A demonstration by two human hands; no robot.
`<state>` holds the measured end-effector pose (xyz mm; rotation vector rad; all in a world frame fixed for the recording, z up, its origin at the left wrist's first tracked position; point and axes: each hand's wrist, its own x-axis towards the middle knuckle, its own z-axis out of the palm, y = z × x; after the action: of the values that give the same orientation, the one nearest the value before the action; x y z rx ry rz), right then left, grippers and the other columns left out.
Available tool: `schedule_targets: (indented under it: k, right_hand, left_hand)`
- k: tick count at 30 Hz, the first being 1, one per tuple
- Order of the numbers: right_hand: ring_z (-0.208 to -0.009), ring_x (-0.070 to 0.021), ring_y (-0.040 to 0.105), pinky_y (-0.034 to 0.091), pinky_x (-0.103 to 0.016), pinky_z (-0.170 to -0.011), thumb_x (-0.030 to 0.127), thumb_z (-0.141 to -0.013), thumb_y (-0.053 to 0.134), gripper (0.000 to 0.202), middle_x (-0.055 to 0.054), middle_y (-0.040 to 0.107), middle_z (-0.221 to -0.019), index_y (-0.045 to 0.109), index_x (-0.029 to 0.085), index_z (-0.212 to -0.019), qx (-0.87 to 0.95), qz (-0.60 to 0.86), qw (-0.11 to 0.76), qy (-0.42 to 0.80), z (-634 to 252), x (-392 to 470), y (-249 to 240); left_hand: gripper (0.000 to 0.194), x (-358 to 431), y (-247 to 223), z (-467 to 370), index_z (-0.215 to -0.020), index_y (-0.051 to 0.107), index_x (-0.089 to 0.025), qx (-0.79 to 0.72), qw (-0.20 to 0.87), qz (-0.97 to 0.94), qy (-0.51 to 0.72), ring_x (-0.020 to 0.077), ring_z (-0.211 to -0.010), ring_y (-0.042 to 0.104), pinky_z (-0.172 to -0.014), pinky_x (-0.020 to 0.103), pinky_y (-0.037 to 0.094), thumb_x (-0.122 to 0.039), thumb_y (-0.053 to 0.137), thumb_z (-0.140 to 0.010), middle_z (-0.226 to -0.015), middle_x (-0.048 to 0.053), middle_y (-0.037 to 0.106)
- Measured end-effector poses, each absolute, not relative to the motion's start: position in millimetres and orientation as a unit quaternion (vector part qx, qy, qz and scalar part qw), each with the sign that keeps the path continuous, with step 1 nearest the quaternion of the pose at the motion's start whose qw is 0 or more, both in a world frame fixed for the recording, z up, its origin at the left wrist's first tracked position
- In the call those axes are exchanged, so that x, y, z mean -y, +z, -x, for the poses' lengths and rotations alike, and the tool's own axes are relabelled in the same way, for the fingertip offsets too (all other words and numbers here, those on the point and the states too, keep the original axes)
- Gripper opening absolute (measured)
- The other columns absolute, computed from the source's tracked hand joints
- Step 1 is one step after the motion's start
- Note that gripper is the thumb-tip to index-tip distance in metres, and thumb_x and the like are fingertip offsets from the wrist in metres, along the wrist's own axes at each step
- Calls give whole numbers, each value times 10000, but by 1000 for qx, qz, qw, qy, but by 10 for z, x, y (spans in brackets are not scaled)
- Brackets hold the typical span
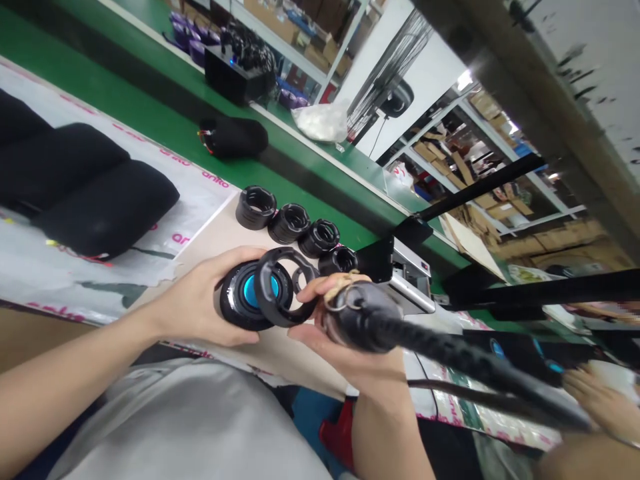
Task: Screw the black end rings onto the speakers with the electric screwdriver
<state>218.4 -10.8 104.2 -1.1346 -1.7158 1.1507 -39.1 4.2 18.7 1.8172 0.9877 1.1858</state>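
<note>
A round black part with a bright blue disc in its middle point(254, 293) is held by my left hand point(207, 300), whose fingers wrap round its side. My right hand point(340, 333) pinches a black ring point(269, 293), which overlaps the right side of the blue-centred part. Whether the two touch cannot be made out. A dark tool with a black cord point(365, 317) hangs in front of my right hand and hides part of it. Several black ring-shaped parts point(290, 223) stand in a row on the beige board point(215, 233), just beyond my hands.
Black padded pieces point(107, 200) lie on white printed sheeting at the left. On the green table point(165, 127) are a black pouch point(240, 137) and a white bag point(323, 121). Another person's hand point(600, 397) is at the far right.
</note>
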Motion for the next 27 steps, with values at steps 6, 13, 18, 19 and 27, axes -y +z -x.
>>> schedule_targets:
  k: [6, 13, 18, 19, 27]
  right_hand:
    - [-1004, -170, 786, 606, -279, -852, 88, -781, 937, 561, 47, 783, -1140, 680, 334, -1215, 771, 358, 348, 394, -2147, 50, 1069]
    - [-1207, -218, 774, 643, -327, -1015, 165, -834, 935, 490, -3, 796, -1267, 735, 313, -1256, 757, 382, 319, 423, -2137, 23, 1144]
    - [-1543, -307, 576, 500, -476, -1329, 219, -704, 1052, 841, -44, 641, -1586, 703, 348, -1458, 719, 450, 308, 432, -2136, -41, 1122]
    - [-1550, -315, 569, 497, -489, -1337, 244, -686, 1066, 845, -40, 623, -1606, 713, 350, -1446, 712, 456, 297, 443, -2123, -53, 1092]
    - [-1380, -237, 713, 606, -366, -1231, 271, -667, 1079, 806, 52, 753, -1420, 742, 404, -1387, 668, 476, 287, 494, -2029, -23, 1109]
  left_hand:
    - [977, -40, 210, 396, -1543, 566, -332, -363, 383, -727, 439, 368, -1337, 762, -1179, 459, 644, -316, 1000, -668, -1501, 66, 741]
    - [1110, -4, 118, 414, -1678, 427, -344, -373, 420, -707, 429, 385, -1480, 670, -1207, 466, 625, -348, 993, -723, -1652, 105, 628]
    - [1256, 17, 19, 434, -1757, 314, -403, -385, 411, -704, 433, 420, -1534, 613, -1247, 513, 588, -430, 1016, -716, -1757, 97, 514]
    - [1277, 15, 20, 425, -1763, 295, -412, -386, 415, -700, 433, 417, -1520, 627, -1230, 503, 605, -439, 1022, -714, -1747, 92, 529]
    - [1319, 5, 90, 371, -1777, 284, -351, -396, 430, -685, 434, 419, -1485, 658, -1241, 501, 586, -490, 1037, -702, -1702, 117, 580]
